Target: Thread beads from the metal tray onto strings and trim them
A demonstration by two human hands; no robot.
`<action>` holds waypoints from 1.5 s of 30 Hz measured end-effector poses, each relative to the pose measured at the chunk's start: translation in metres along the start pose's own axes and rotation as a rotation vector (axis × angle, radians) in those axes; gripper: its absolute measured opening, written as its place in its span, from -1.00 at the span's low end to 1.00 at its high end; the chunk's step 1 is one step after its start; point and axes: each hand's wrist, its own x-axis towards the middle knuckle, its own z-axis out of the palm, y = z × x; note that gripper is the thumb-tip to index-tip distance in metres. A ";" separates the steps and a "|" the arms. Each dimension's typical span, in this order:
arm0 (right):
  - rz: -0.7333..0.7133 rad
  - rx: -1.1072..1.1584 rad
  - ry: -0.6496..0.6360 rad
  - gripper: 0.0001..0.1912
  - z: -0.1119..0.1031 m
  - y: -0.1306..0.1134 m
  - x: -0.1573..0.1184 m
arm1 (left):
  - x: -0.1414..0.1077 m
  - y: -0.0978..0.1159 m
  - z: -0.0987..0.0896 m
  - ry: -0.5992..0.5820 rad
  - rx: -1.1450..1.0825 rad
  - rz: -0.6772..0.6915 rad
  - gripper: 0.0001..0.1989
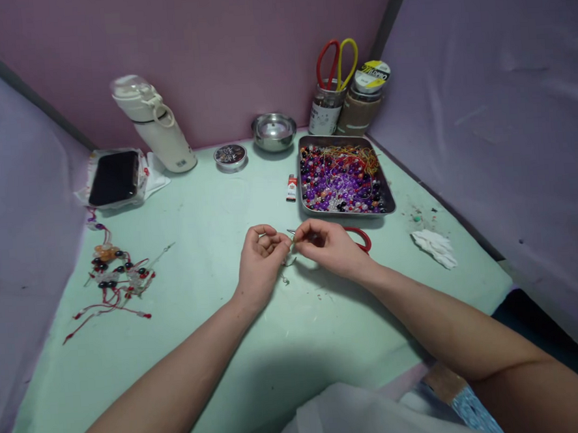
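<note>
My left hand (265, 260) and my right hand (327, 247) meet near the middle of the pale green table (194, 274). Both pinch a thin cord (292, 240) between thumb and forefinger, its ends close together. A small piece of the cord with a loop (286, 280) hangs below my left fingertips. Red-handled scissors (363, 238) lie partly hidden behind my right hand, their tip showing between the hands. Just beyond is a metal tray (350, 214) of purple, red, black and clear beads (338, 184).
Beaded red cords (119, 276) lie at left, below a phone (114, 178) and a white bottle (159, 130). A spool (230, 157), metal bowl (274, 132), lighter (292, 188) and two jars (325, 113) stand toward the back. Crumpled tissue (434, 248) is at right.
</note>
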 end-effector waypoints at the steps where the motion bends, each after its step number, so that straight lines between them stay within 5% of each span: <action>1: -0.001 0.001 0.003 -0.90 0.000 0.000 0.000 | 0.000 0.000 0.000 -0.002 -0.003 0.000 -0.69; 5: 0.031 0.069 -0.002 -0.90 0.001 -0.001 0.000 | 0.001 -0.001 0.000 -0.016 -0.019 0.002 -0.68; 13: 0.429 0.590 -0.203 -0.85 -0.001 -0.007 0.004 | 0.001 0.002 0.000 -0.017 -0.086 -0.024 -0.63; 18: 0.539 0.760 -0.276 -0.86 -0.002 -0.004 0.006 | 0.001 0.006 0.001 -0.020 -0.130 -0.057 -0.61; 34: 0.537 0.588 -0.301 -0.85 -0.001 -0.009 0.002 | 0.000 0.004 0.001 -0.092 -0.142 -0.133 -0.66; 40: 0.286 0.329 -0.073 -0.84 -0.001 -0.011 -0.001 | 0.001 0.006 0.002 -0.014 -0.153 -0.144 -0.66; 45: 0.127 0.260 -0.023 -0.81 0.001 -0.007 0.001 | -0.001 0.006 0.003 -0.027 -0.129 -0.142 -0.65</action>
